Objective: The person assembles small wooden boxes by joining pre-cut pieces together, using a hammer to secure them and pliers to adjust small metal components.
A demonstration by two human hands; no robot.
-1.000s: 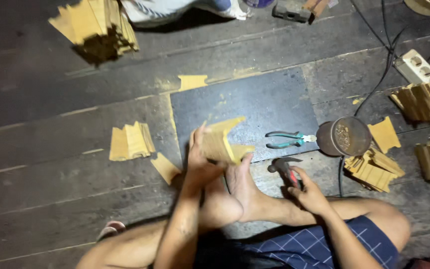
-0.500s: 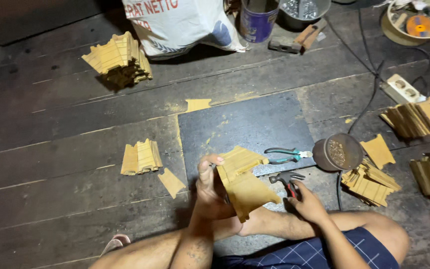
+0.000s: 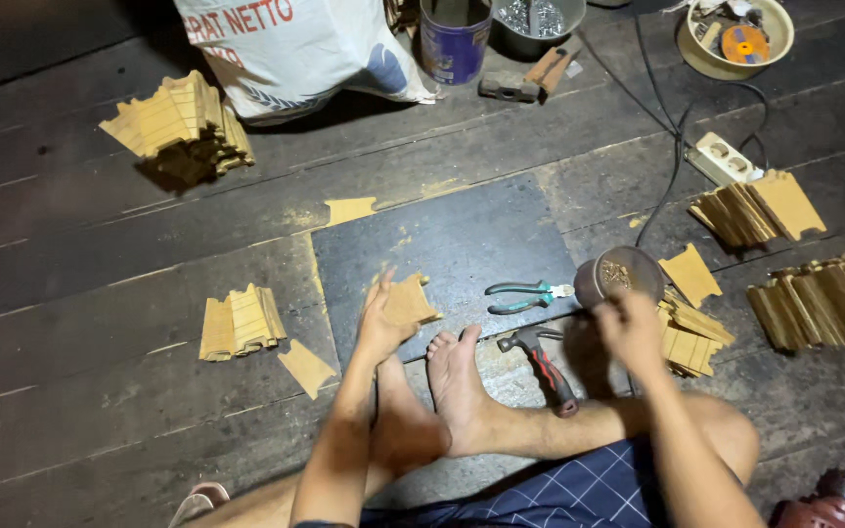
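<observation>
Fingers of the left hand (image 3: 383, 318) pin a flat notched tan wooden piece (image 3: 409, 298) steady on the dark board (image 3: 462, 240); right hand (image 3: 628, 328), blurred, grip unclear, hovers beside a round metal tin (image 3: 618, 274).

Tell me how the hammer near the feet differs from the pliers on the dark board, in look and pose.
The hammer has a red and black handle and a dark head; the pliers have teal-green grips with pale metal jaws. The hammer lies mostly off the dark board, at its near edge and beside a bare foot; the pliers lie fully on it. The hammer runs diagonally; the pliers lie almost level. Both rest flat, and no hand holds them.
</observation>
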